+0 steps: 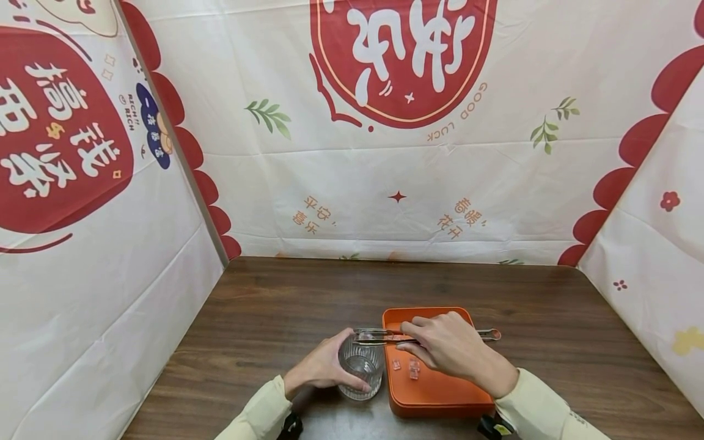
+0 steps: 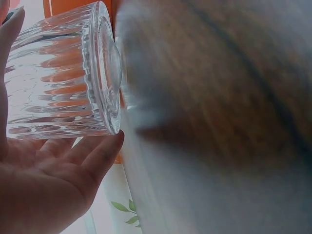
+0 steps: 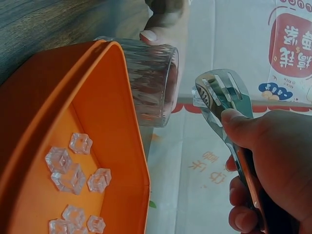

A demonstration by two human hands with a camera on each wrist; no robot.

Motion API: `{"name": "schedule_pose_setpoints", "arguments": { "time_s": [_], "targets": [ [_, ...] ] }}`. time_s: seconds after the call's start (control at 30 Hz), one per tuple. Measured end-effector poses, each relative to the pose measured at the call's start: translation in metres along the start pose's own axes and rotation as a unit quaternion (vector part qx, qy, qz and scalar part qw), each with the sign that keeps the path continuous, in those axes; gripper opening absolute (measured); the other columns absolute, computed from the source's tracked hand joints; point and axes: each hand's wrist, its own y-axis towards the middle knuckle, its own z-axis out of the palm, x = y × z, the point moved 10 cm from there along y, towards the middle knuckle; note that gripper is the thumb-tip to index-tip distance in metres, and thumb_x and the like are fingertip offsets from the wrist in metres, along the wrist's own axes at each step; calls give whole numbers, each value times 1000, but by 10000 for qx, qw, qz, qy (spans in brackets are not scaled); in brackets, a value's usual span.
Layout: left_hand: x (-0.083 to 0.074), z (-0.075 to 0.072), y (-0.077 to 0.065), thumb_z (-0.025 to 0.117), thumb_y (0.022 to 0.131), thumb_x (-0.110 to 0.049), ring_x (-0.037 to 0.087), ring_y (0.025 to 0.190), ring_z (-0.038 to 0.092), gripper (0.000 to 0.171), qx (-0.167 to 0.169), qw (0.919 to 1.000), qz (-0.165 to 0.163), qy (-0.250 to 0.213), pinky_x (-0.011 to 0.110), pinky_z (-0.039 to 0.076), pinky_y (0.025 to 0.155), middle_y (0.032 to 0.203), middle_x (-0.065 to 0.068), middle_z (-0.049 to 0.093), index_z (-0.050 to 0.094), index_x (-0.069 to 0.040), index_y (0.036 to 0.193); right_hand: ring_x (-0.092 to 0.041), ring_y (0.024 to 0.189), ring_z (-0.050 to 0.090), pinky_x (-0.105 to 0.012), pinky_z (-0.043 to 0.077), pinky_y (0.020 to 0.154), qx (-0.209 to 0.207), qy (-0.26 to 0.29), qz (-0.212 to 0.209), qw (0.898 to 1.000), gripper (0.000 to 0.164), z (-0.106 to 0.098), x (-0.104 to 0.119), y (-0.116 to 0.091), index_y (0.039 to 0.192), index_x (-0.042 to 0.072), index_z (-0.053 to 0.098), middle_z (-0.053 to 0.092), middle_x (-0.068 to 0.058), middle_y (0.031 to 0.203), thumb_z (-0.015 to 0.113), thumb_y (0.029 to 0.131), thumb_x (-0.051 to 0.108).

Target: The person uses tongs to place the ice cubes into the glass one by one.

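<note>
My left hand (image 1: 324, 364) holds a clear ribbed drinking glass (image 1: 361, 380) upright on the table, thumb on the near side and fingers round the far side. The glass base shows close in the left wrist view. My right hand (image 1: 452, 343) grips metal tongs (image 3: 233, 103), whose tips lie over the glass mouth in the head view. A clear ice-like cube (image 3: 197, 97) shows between the tong tips in the right wrist view. Several similar clear cubes (image 3: 69, 179) lie inside the orange box (image 1: 440, 397), which stands right beside the glass under my right hand.
The brown wooden table (image 1: 286, 293) extends behind and to both sides of the box and glass. Printed white cloth (image 1: 352, 177) hangs along the table's back edge and at the left and right.
</note>
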Motion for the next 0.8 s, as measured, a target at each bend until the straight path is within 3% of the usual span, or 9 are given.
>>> {"name": "schedule_pose_setpoints", "arguments": {
  "time_s": [0.23, 0.6, 0.8],
  "targets": [
    [0, 2, 1, 84, 55, -55, 7, 88, 58, 81, 95, 9998, 38, -193, 26, 47, 79, 99, -7, 61, 44, -23, 118, 0, 42, 16, -18, 11, 41, 6, -85, -36, 10000, 25, -1, 2, 0, 78, 25, 49, 28, 15, 60, 62, 86, 44],
    [1, 3, -1, 82, 56, -58, 9, 96, 56, 93, 103, 9999, -58, 8, 30, 45, 86, 109, -3, 59, 39, -24, 130, -1, 40, 17, -19, 13, 40, -1, -120, 75, 9999, 26, -4, -3, -2, 77, 25, 49, 30, 15, 59, 63, 85, 46],
    [-3, 3, 1, 83, 58, -53, 9, 97, 57, 91, 137, 9997, 139, -163, 28, 45, 85, 111, -2, 60, 39, -25, 133, 0, 41, 21, -19, 15, 40, -7, -195, 173, 9997, 24, -8, -9, -4, 80, 25, 53, 34, 16, 60, 65, 83, 46]
  ]
}}
